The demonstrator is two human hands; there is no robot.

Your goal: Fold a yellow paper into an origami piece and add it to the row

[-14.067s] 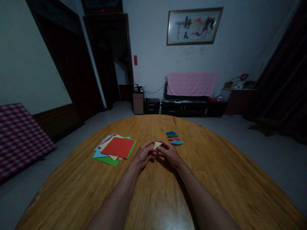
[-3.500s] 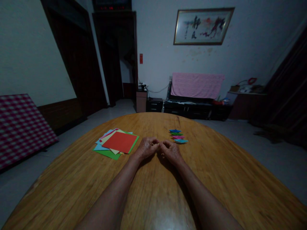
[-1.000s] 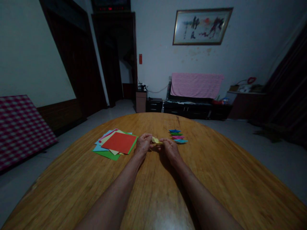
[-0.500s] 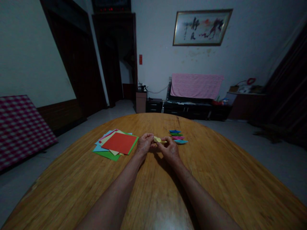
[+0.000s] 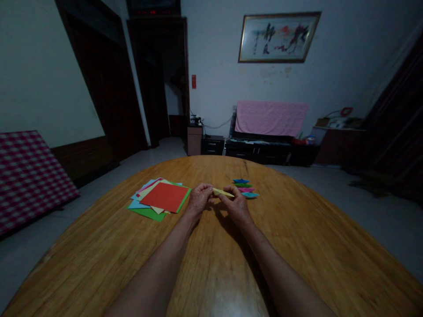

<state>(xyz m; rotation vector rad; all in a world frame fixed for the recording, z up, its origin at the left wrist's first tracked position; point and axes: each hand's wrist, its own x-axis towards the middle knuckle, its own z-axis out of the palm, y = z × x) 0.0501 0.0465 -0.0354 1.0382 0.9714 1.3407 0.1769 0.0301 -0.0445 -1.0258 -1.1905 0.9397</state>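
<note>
A small folded piece of yellow paper [image 5: 222, 192], long and narrow, is held between both hands just above the table. My left hand [image 5: 199, 199] pinches its left end with thumb and fingers. At its right end my right hand [image 5: 237, 205] grips it, the fingers behind and the thumb in front. Several folded paper boats lie in a column close beyond my right hand: a dark blue boat [image 5: 241, 181], a green boat [image 5: 243, 185], a pink boat [image 5: 246, 190] and a light blue boat [image 5: 250, 195].
Left of my hands lies a loose pile of coloured paper sheets, a red sheet [image 5: 166, 197] on top and a green sheet [image 5: 147, 213] sticking out below. All this rests on a round wooden table [image 5: 211, 273]. Beyond it stands a low black cabinet [image 5: 257, 152] with a pink cloth [image 5: 271, 117] above.
My right hand has shifted slightly right along the yellow paper. More of the paper's length now shows between the hands, pointed at the right. The boats and sheets stay put.
</note>
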